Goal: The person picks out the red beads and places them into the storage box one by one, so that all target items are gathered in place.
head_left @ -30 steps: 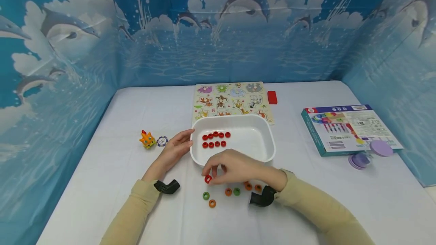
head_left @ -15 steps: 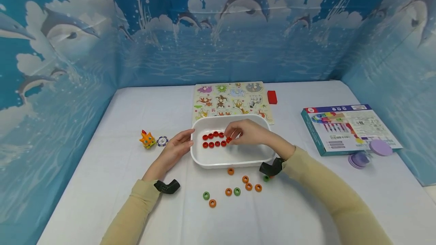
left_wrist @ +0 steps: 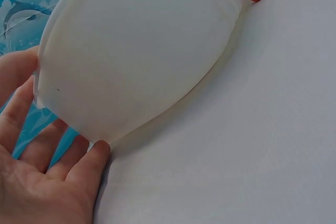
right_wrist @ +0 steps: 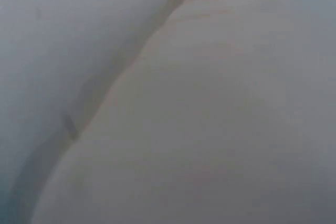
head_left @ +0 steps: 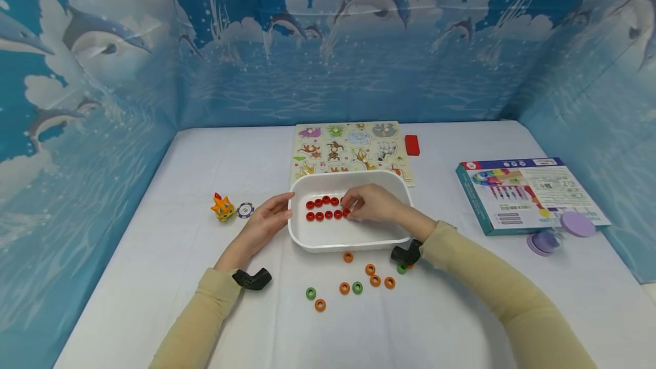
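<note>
A white rectangular tray (head_left: 328, 238) holds two rows of red ring-shaped beads (head_left: 328, 215). Inside it, my right hand (head_left: 376, 205) pinches a red bead (head_left: 347, 213) at the right end of the nearer row. Its fingers partly hide the end of the farther row. My left hand (head_left: 262, 225) touches the tray's left end with extended, spread fingers; in the left wrist view, its fingertips (left_wrist: 102, 148) meet the tray's outer wall (left_wrist: 136, 77). The right wrist view shows mostly the blurred outer wall of the tray (right_wrist: 199, 119), with the right hand out of sight.
Orange beads (head_left: 344, 288) and green beads (head_left: 357, 287) lie scattered in front of the tray. Behind it is an animal puzzle board (head_left: 353, 147) beside a red block (head_left: 412, 145). An orange toy figure (head_left: 222, 208) and a chip (head_left: 245, 210) sit left; a flat box (head_left: 533, 195) lies right.
My right hand has carried a red bead from the table in front of the tray to the nearer row inside it. The left hand has stayed at the tray's left end.
</note>
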`<state>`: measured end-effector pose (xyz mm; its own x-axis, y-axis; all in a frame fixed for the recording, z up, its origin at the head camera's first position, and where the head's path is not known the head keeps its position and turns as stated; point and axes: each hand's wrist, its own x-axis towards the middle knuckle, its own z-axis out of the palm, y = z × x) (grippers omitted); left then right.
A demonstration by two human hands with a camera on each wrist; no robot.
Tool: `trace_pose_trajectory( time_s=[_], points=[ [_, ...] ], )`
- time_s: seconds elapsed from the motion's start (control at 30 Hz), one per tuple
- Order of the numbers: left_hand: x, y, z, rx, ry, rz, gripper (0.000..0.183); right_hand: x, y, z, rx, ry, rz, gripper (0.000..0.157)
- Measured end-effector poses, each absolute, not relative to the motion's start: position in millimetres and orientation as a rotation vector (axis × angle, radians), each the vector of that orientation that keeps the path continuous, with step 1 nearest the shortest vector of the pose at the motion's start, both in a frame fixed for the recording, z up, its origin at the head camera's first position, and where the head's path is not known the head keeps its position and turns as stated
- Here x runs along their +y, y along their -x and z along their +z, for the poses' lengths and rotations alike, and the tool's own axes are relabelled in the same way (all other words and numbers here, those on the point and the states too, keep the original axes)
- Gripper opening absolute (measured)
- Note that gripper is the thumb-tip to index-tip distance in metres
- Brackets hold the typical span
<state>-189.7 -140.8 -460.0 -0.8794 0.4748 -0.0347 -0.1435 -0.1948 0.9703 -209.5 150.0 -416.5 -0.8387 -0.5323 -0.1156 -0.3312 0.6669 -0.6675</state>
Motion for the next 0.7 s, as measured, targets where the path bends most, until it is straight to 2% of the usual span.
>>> trace_pose_trajectory(
  time_s=[0.23,0.4,0.57,0.7],
  points=[
    [-139.0,190.9,-461.1,1.698,-0.359,2.117,0.053,167.4,200.8,-395.4,2.646,0.759,-0.983,0.026],
    [-136.1,188.5,-448.0,1.84,-0.381,2.005,0.046,191.9,179.5,-377.6,2.705,0.804,-0.926,0.03],
    [-131.3,179.7,-412.7,2.24,-0.555,1.639,0.04,211.1,154.8,-372.1,2.875,0.82,-0.755,0.032],
    [-127.3,176.4,-394.2,2.687,-0.758,1.093,0.044,221.3,140.6,-369.8,3.067,0.809,-0.613,0.045]
  ],
)
